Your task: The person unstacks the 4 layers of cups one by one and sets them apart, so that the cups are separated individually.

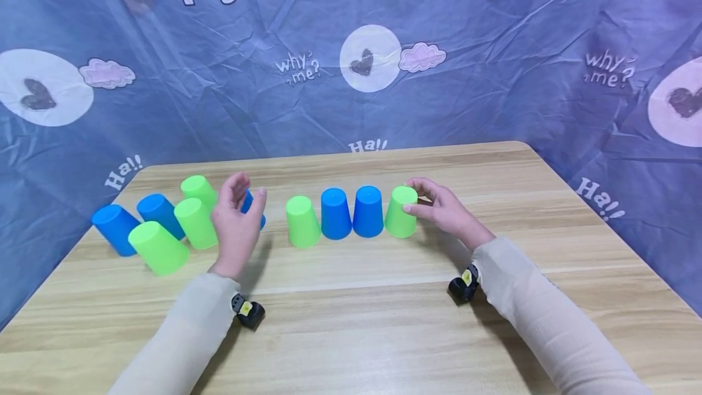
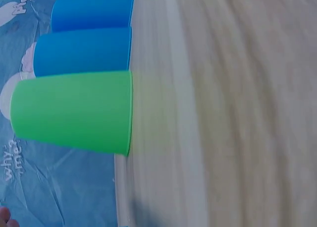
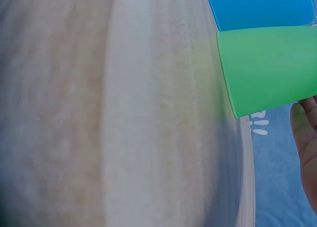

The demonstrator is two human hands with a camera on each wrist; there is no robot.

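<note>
Four upside-down cups stand in a close row mid-table: a green cup (image 1: pixel 303 222), a blue cup (image 1: pixel 336 214), another blue cup (image 1: pixel 368 212) and a second green cup (image 1: pixel 400 215) at the right end. My right hand (image 1: pixel 441 209) holds this right-end green cup near its top, thumb on the near side and fingers behind. To the left of the row, my left hand (image 1: pixel 237 224) is raised with thumb and fingers apart. Behind it shows part of a blue cup (image 1: pixel 247 201), mostly hidden by the hand. In the left wrist view, the row's left green cup (image 2: pixel 72 112) is closest.
Left of my left hand, several more cups stand upside down, among them a blue cup (image 1: pixel 115 229) and a green cup (image 1: pixel 159 249). The wooden table (image 1: pixel 351 334) ends at the back against a blue printed cloth (image 1: pixel 307 108).
</note>
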